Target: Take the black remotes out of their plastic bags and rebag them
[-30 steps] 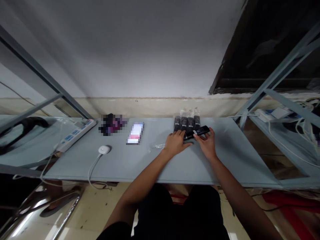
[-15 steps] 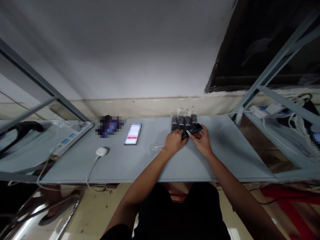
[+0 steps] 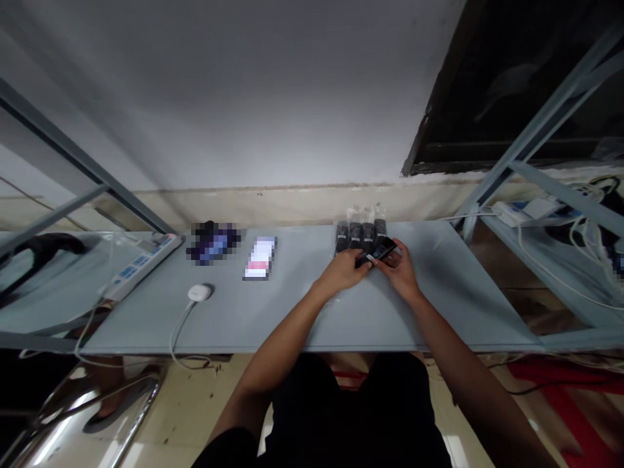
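Both my hands meet over a small black device (image 3: 377, 251) with a white label, held just above the grey table (image 3: 273, 312). My left hand (image 3: 345, 272) pinches its near end. My right hand (image 3: 400, 268) wraps its fingers round the far end. Right behind the device, a row of several similar black devices in clear bags (image 3: 361, 234) lies against the table's back edge.
A lit phone (image 3: 260, 258) lies left of my hands, with a blurred dark object (image 3: 213, 242) beyond it. A white puck on a cable (image 3: 199, 292) and a power strip (image 3: 141, 263) lie further left. Metal shelf frames stand on both sides, with cables (image 3: 580, 240) at right.
The black device has turned from lying long across the table to being tipped up between my hands. My left hand has gone from lying flat on the table to a pinch on its end.
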{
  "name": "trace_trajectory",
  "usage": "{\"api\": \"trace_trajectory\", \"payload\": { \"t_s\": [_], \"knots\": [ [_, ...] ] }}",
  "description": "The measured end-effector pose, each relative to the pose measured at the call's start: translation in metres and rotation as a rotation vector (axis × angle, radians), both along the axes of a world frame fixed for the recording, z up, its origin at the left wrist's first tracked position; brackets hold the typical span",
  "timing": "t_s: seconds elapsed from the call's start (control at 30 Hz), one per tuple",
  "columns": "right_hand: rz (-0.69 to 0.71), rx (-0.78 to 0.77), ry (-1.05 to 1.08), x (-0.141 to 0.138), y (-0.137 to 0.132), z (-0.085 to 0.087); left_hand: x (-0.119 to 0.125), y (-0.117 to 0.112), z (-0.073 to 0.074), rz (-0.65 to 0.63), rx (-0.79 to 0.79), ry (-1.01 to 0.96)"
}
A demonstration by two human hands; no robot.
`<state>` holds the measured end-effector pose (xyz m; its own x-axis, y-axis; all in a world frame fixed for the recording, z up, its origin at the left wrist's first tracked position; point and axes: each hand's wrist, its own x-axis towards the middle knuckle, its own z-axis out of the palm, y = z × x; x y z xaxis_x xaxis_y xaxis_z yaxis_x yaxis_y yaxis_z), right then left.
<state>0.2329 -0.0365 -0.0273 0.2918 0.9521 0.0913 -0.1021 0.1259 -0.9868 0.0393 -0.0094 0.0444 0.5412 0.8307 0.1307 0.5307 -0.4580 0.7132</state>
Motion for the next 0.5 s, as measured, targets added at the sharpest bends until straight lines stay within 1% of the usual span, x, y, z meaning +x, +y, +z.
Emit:
{"api": "trace_trajectory", "payload": {
  "t_s": [0.1, 0.17, 0.23, 0.27, 0.33, 0.43, 0.5],
  "knots": [
    [0.093, -0.018, -0.016, 0.003, -0.003, 0.005, -0.012, 0.011, -0.006, -0.013, -0.223, -0.112],
    [0.164, -0.018, -0.032, 0.003, -0.005, 0.007, -0.018, 0.016, -0.015, -0.004, -0.397, -0.214],
    [0.222, -0.007, -0.053, 0.003, -0.007, 0.008, -0.022, 0.018, -0.025, 0.026, -0.574, -0.328],
    [0.242, 0.003, -0.066, 0.003, -0.007, 0.008, -0.022, 0.018, -0.030, 0.046, -0.639, -0.373],
    [0.267, 0.027, -0.095, 0.002, -0.008, 0.007, -0.023, 0.017, -0.038, 0.067, -0.697, -0.422],
    [0.261, 0.065, -0.137, 0.001, -0.008, 0.004, -0.022, 0.015, -0.043, 0.080, -0.691, -0.454],
    [0.258, 0.060, -0.167, 0.002, -0.010, 0.003, -0.020, 0.015, -0.045, 0.091, -0.671, -0.475]
  ]
}}
